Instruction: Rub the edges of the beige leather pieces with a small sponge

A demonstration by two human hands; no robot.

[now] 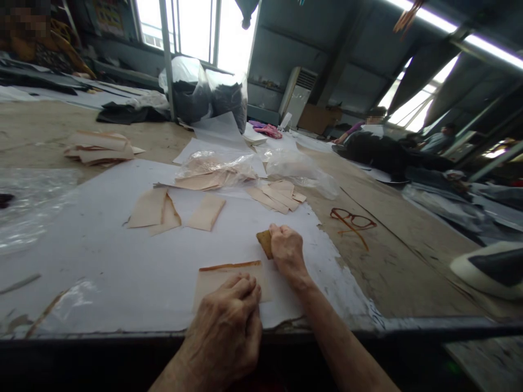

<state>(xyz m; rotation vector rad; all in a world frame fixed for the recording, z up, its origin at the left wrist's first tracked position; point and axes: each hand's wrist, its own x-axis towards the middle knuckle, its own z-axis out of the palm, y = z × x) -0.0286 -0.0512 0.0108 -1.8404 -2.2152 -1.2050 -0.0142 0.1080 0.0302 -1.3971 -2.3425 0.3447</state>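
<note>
A beige rectangular piece [229,276] of thin sheet material lies on white paper by the table's front edge, a brown strip along its far side. My left hand [232,310] presses down on it, fingers curled and drawn together; the fingertips are partly hidden. My right hand [287,251] is just beyond the piece's right corner, closed on a small flat brownish-yellow pad [265,243] that sticks out to the left of the fingers. Farther back lie a single beige piece [206,213] and a pair of overlapping beige pieces [149,209] with a brown edge.
White paper [106,261] covers the table's middle. Beige pieces lie stacked [100,148] at left, fanned [280,195] at right and under clear plastic [223,164]. Eyeglasses [353,220] rest to the right. Filled plastic bags [190,92] stand behind; people work farther off.
</note>
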